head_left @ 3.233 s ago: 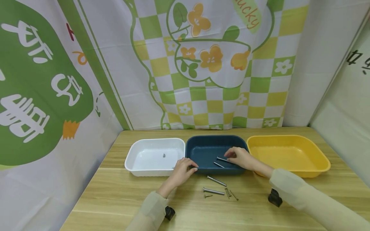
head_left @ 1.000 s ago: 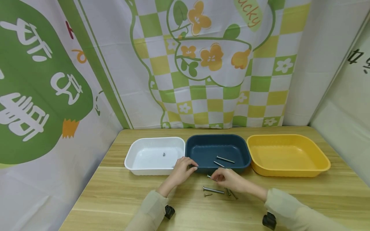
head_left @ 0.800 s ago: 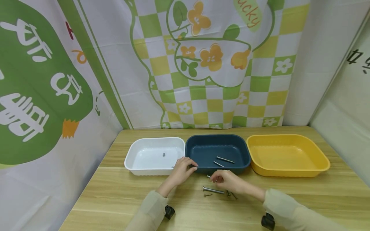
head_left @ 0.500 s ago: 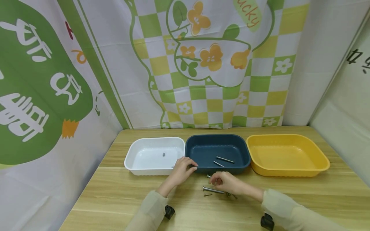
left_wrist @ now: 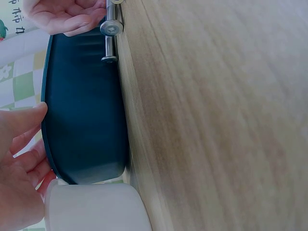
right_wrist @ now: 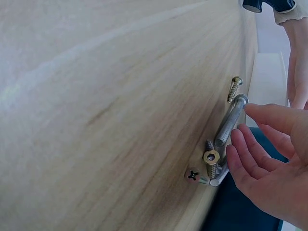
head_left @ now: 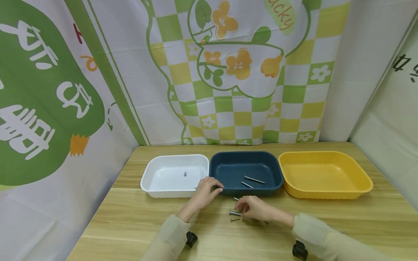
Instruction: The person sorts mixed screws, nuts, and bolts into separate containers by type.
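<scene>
My left hand (head_left: pixel 203 194) pinches the front rim of the dark blue tray (head_left: pixel 228 192), thumb outside and fingers beyond the rim in the left wrist view. Over the wooden table, my right hand (head_left: pixel 256 208) reaches to a thick silver bolt (head_left: pixel 235 213). In the right wrist view its thumb is close to the bolt's head, with the fingers loosely extended alongside; contact is unclear. Farther back lies another silver bolt (head_left: pixel 236 199), partly hidden by that hand. A small brass screw (head_left: pixel 234 220) lies nearer, and other screws (right_wrist: pixel 211 159) show below the fingers.
Inside the blue tray are two long bolts (head_left: pixel 254 179). To its left stands a white tray (head_left: pixel 169 194) holding a small metal piece (head_left: pixel 185 174). A yellow tray (head_left: pixel 326 195) stands on the right. Printed curtains (head_left: pixel 225 108) hang behind the table.
My right hand has left the blue tray, where it was with a long bolt now lying there. It has since moved from the farther bolt down to the nearer one. The left hand stays put.
</scene>
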### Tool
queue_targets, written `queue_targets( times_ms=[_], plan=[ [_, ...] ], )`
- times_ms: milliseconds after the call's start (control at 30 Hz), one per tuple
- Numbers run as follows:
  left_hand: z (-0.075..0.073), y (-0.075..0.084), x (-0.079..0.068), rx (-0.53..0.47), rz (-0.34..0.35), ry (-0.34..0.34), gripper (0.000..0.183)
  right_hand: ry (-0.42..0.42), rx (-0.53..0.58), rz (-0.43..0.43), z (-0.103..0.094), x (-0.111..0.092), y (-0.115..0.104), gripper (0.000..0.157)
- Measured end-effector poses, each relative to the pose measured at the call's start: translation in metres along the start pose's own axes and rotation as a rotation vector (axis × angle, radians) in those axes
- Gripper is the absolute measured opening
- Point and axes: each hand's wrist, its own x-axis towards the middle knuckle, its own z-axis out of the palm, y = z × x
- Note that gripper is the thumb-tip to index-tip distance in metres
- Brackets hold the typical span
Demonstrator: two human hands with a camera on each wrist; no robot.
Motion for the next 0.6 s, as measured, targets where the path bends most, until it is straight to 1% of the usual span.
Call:
queue_targets(
  times_ms=[367, 600],
  plan=[
    [0.001, -0.001, -0.0004, 0.014, 0.003, 0.009, 0.01, -0.011, -0.019, -0.001, 0.0042, 0.0018, 0.0028, 0.023],
    [0.0012, -0.0013, 0.0002, 0.02, 0.008, 0.009, 0.01, 0.005, -0.037, -0.001, 0.0065, 0.0034, 0.0049, 0.024]
  ],
)
